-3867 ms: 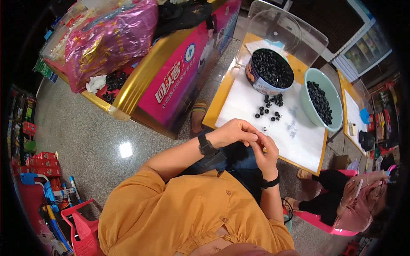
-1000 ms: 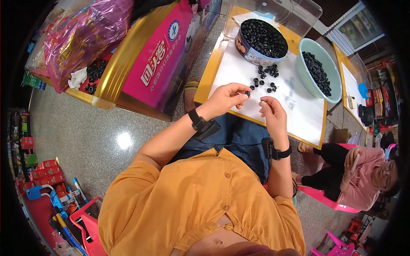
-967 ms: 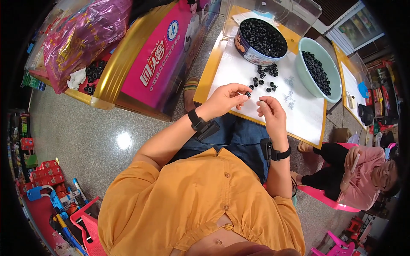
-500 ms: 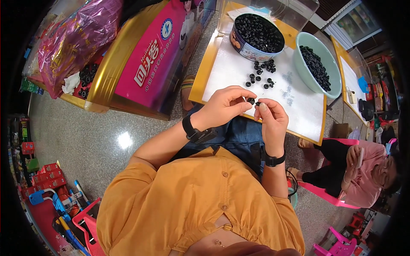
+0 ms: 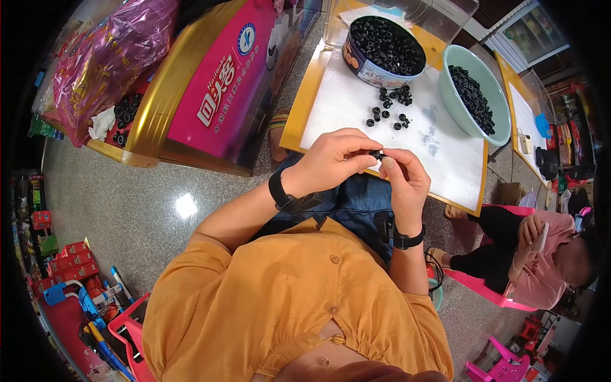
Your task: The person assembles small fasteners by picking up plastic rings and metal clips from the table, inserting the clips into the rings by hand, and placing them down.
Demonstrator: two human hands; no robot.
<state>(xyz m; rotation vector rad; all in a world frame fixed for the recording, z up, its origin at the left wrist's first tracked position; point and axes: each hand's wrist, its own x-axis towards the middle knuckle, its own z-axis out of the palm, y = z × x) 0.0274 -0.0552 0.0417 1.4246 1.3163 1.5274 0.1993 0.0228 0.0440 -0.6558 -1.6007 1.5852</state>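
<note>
My left hand and my right hand meet at the near edge of the white tabletop, both closed in a pinch. Between their fingertips are small black round parts, touching each other and partly hidden by the fingers. Just beyond my hands lie several loose black ring-shaped parts on the tabletop. Farther back stands a round printed tin full of similar black pieces. To its right, a pale green basin holds more small black pieces.
A clear plastic box stands behind the tin. At the left is a pink and gold display counter with a purple plastic bag on top. Another person sits on a pink chair at the right, holding a phone-like object.
The black part in my left fingers and the one in my right fingers were apart; now they are brought together. My fingertips have closed up to each other.
</note>
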